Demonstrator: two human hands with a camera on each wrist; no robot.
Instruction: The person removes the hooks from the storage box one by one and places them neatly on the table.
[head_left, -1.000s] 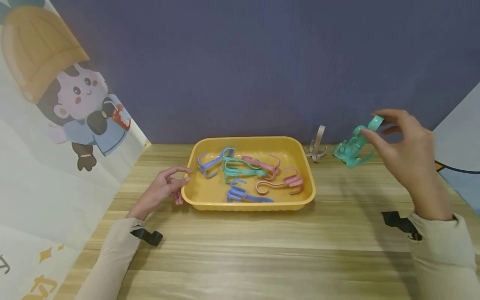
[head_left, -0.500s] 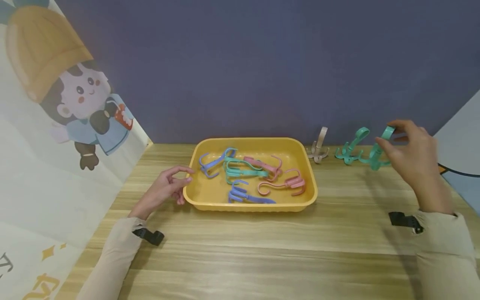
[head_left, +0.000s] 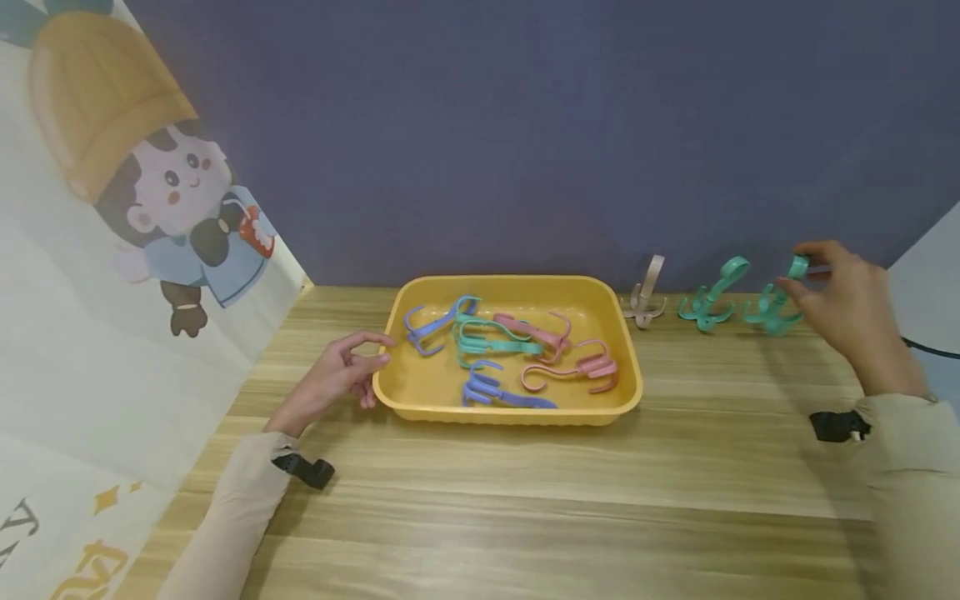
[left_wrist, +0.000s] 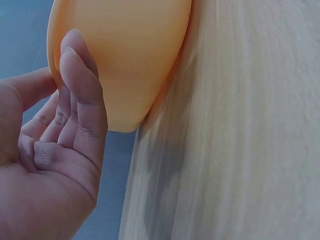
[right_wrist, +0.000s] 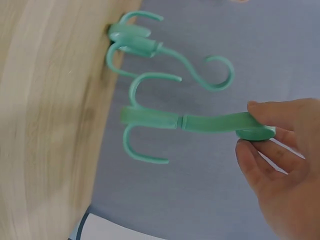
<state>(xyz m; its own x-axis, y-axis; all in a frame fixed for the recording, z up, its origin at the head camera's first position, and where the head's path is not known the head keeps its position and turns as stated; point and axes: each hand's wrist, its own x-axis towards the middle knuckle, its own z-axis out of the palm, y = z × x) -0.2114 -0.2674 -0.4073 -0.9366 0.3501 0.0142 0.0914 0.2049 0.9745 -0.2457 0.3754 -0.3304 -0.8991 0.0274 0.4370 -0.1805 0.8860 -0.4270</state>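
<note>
Nearest you, two beige sleeves (head_left: 225, 517) with black wrist straps (head_left: 303, 471) reach in over the wood-grain desk (head_left: 525, 508). Your left hand (head_left: 333, 375) pinches the left rim of the yellow plastic tray (head_left: 506, 414), thumb and fingers close together there; the tray sits flat near the middle of the desk's far edge. Inside it, a blue hook (head_left: 510, 398) lies closest to you, then a pink hook (head_left: 588, 367) to its right, a teal hook (head_left: 498, 346) at centre, with a second pink hook (head_left: 540, 333) and a second blue hook (head_left: 438, 327) beyond. Your right hand (head_left: 851, 308) pinches the curled top of a teal four-prong hook (right_wrist: 180, 121), held prongs down toward the desk's far right corner; you cannot tell whether its base bears on the wood. Left of it along the far edge stand another teal hook (head_left: 708, 304) and a pale beige hook (head_left: 648, 296), both upright before the dark blue wall (head_left: 525, 133).
</note>
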